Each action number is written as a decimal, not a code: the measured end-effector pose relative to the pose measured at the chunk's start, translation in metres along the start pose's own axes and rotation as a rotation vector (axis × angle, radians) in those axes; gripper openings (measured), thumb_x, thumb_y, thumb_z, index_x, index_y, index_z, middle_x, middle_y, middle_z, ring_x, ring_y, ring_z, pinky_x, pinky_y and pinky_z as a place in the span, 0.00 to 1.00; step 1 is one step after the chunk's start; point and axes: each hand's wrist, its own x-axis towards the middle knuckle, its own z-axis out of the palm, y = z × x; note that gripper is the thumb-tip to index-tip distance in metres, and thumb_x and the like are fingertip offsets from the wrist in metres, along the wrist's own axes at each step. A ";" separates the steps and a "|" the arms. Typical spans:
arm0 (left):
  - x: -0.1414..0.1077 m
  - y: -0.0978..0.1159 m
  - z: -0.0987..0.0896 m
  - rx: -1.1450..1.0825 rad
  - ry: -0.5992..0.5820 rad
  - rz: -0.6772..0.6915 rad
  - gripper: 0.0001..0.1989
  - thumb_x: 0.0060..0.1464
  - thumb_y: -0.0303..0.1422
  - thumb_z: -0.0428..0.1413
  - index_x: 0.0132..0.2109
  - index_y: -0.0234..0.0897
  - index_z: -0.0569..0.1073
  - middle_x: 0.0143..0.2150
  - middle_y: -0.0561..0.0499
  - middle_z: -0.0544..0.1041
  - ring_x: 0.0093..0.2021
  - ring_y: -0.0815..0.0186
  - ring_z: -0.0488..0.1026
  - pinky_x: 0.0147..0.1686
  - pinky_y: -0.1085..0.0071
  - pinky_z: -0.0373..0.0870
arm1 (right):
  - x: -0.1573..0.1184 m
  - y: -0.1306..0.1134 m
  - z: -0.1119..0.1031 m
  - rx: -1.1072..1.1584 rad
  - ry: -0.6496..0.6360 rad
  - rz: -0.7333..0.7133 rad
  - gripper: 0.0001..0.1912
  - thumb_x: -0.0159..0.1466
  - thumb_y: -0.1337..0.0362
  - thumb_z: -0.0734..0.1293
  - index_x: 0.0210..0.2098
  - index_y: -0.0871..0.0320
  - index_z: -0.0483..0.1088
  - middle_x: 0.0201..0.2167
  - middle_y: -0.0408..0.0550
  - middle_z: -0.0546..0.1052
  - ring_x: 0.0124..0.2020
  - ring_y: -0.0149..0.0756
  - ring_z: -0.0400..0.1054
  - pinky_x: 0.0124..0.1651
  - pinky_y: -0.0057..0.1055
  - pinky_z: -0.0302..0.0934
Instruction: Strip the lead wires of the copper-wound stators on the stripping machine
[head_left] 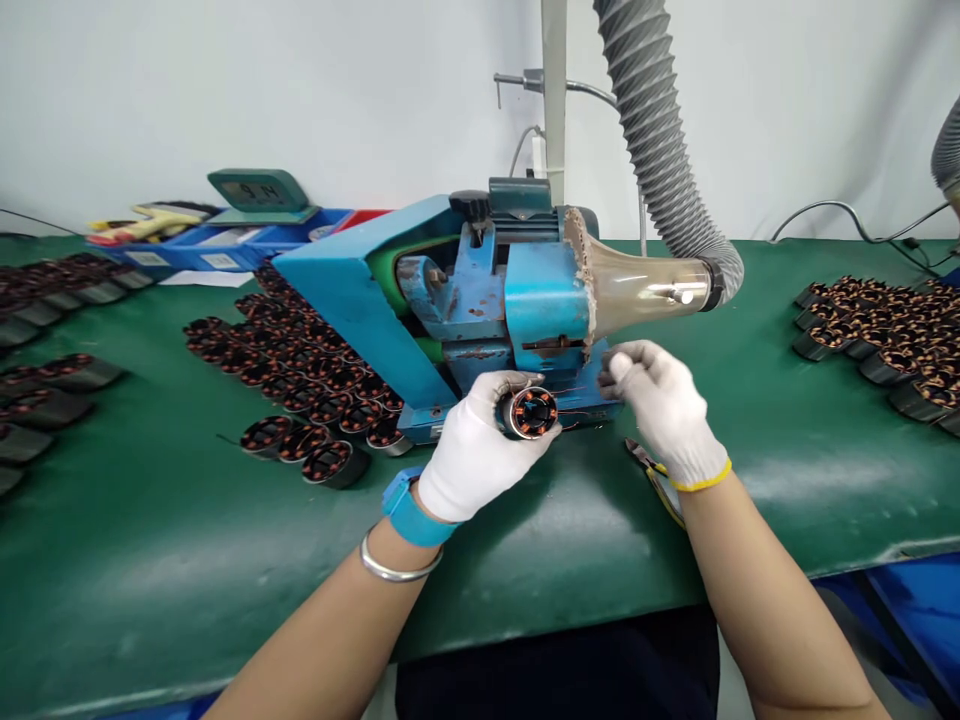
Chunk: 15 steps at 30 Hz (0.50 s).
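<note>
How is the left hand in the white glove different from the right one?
The white-gloved left hand holds a round silver metal ring with copper-coloured windings; the white-gloved right hand is curled, and whether it grips anything is unclear. A wide blue band circles the left hand's wrist, while a yellow edge finishes the right hand's glove. Both wear white gloves.

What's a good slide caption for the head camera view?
White-gloved left hand holding a copper-wound cylinder before a blue machine, the gloved right hand close by.
</note>
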 end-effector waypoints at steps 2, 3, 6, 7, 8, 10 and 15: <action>-0.002 0.000 0.000 -0.003 -0.027 -0.034 0.24 0.44 0.36 0.65 0.49 0.39 0.68 0.43 0.49 0.80 0.43 0.59 0.79 0.40 0.66 0.77 | -0.006 -0.003 0.003 -0.213 -0.161 -0.047 0.10 0.60 0.56 0.69 0.35 0.56 0.72 0.28 0.41 0.74 0.30 0.32 0.68 0.33 0.26 0.61; -0.002 0.000 -0.001 -0.013 -0.061 -0.045 0.24 0.44 0.36 0.65 0.48 0.40 0.68 0.43 0.49 0.80 0.42 0.59 0.79 0.40 0.66 0.76 | -0.008 -0.003 0.004 -0.277 -0.224 -0.060 0.10 0.61 0.56 0.68 0.33 0.56 0.72 0.27 0.41 0.74 0.30 0.32 0.67 0.32 0.26 0.60; -0.001 0.002 0.000 -0.069 -0.158 -0.056 0.22 0.45 0.34 0.64 0.46 0.40 0.66 0.42 0.49 0.78 0.42 0.60 0.78 0.40 0.67 0.76 | -0.005 -0.003 -0.004 -0.229 -0.114 -0.055 0.14 0.65 0.54 0.63 0.30 0.57 0.70 0.24 0.41 0.72 0.26 0.31 0.66 0.30 0.26 0.59; -0.001 0.004 0.001 -0.083 -0.155 -0.066 0.21 0.44 0.34 0.64 0.44 0.40 0.65 0.42 0.49 0.78 0.41 0.61 0.78 0.40 0.66 0.75 | -0.002 -0.004 -0.009 -0.176 -0.023 -0.043 0.15 0.65 0.53 0.63 0.30 0.57 0.69 0.24 0.41 0.72 0.26 0.31 0.66 0.30 0.26 0.60; -0.001 0.005 0.002 -0.093 -0.130 -0.088 0.21 0.44 0.34 0.64 0.44 0.40 0.64 0.41 0.50 0.77 0.41 0.61 0.78 0.41 0.66 0.75 | 0.000 -0.005 -0.013 -0.150 0.034 -0.025 0.15 0.65 0.53 0.63 0.30 0.57 0.69 0.24 0.41 0.73 0.25 0.30 0.66 0.30 0.26 0.60; 0.000 0.010 0.004 -0.137 -0.069 -0.156 0.23 0.44 0.34 0.63 0.45 0.39 0.63 0.41 0.50 0.76 0.41 0.62 0.77 0.42 0.65 0.75 | 0.000 -0.009 -0.016 -0.215 -0.027 0.041 0.14 0.62 0.51 0.66 0.31 0.57 0.71 0.24 0.42 0.74 0.26 0.32 0.68 0.30 0.26 0.62; -0.002 0.017 0.008 -0.479 -0.079 -0.291 0.26 0.48 0.36 0.60 0.53 0.38 0.63 0.49 0.45 0.76 0.48 0.60 0.76 0.49 0.61 0.75 | -0.019 -0.013 0.015 -0.320 -0.257 0.101 0.23 0.51 0.56 0.75 0.46 0.53 0.74 0.41 0.46 0.78 0.41 0.41 0.73 0.44 0.35 0.68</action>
